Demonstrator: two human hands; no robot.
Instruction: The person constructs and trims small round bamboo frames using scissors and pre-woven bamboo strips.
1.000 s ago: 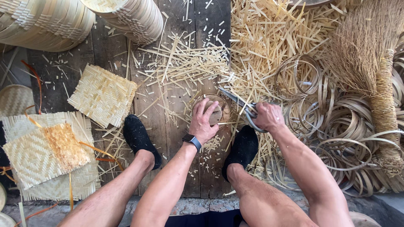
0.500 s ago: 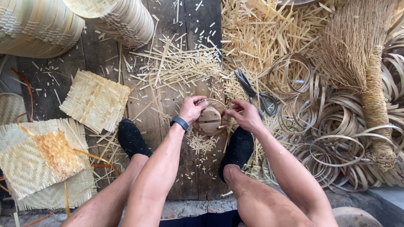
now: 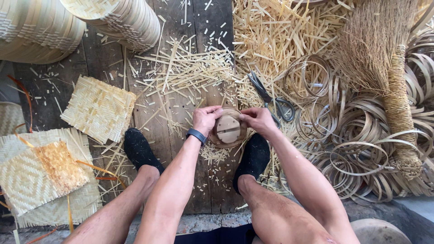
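Both of my hands grip a small round bamboo ring piece (image 3: 228, 129) with a wooden block inside it, held over the plank floor between my feet. My left hand (image 3: 206, 119), with a dark wristband, holds its left rim. My right hand (image 3: 257, 119) holds its right rim. A pair of scissors (image 3: 271, 99) lies on the floor just beyond my right hand, free of either hand.
Stacked woven baskets (image 3: 113, 18) stand at the top left. Flat woven mats (image 3: 98, 108) lie on the left. Loose bamboo strips (image 3: 190, 68) litter the planks. Several bamboo hoops (image 3: 361, 149) and a straw broom (image 3: 384, 68) fill the right. My black shoes (image 3: 138, 147) rest on the floor.
My right hand let go of the scissors, which now lie on the floor, and came to the round piece. Both hands now hold it together.
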